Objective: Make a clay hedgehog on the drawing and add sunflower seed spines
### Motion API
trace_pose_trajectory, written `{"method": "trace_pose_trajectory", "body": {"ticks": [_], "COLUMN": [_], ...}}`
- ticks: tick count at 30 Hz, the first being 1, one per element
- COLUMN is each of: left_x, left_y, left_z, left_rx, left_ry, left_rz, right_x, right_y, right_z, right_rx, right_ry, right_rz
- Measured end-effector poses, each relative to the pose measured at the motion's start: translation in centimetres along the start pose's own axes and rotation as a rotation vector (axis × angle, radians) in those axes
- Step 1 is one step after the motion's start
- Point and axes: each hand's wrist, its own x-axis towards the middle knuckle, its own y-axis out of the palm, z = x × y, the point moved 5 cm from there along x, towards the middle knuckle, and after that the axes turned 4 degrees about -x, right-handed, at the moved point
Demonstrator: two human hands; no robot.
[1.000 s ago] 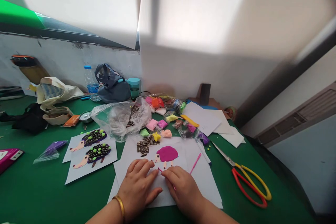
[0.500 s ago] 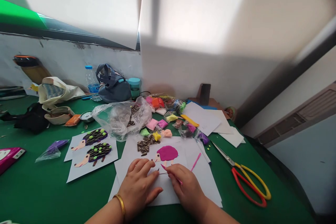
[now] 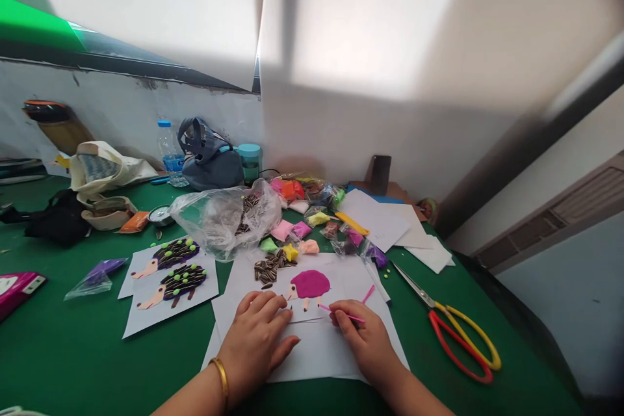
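A thin pink stick [image 3: 347, 315] is pinched between the thumb and fingertips of the right hand [image 3: 364, 341], its end just beside the magenta hedgehog figure [image 3: 310, 285]. The left hand [image 3: 254, 346] rests on the white paper [image 3: 322, 352], fingers slightly spread, holding nothing.

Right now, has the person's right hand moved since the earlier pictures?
Yes, the right hand has shifted rightward, closer to the red-and-yellow-handled scissors, which stay put.
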Motion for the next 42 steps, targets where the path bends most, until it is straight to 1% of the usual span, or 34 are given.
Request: {"method": "trace_pose_trajectory", "body": {"ticks": [5,14,20,30,36,42], "left_x": [0.3,1.2,1.6,2.5,2.6,2.5], "left_y": [0.0,0.2,0.1,2.0,2.7,3.0], "left_z": [0.0,0.1,-0.8,-2.5,-2.6,-2.5], "left_rx": [0.006,-0.011,-0.029,-0.037,-0.040,-0.037], "left_ry": [-0.005,-0.009,0.011,0.040,0.037,0.037], "left_rz": [-0.001,-0.005,-0.032,0.029,0.045,0.055], "right_x": [0.1,0.0,0.0,0.1,0.2,0.1], "right_y": [-0.1,0.0,0.0,0.2,0.3,0.3], "right_z": [0.6,0.5,0.5,0.5,0.7,0.7], "right_rx": [-0.062,-0.076,-0.076,-0.076,-0.108,-0.121], "right_ry": [-0.028,-0.027,-0.045,-0.059,-0.069,-0.080], "right_rz": [-0.003,-0.010,-0.016,-0.002,-0.011,-0.022]}}
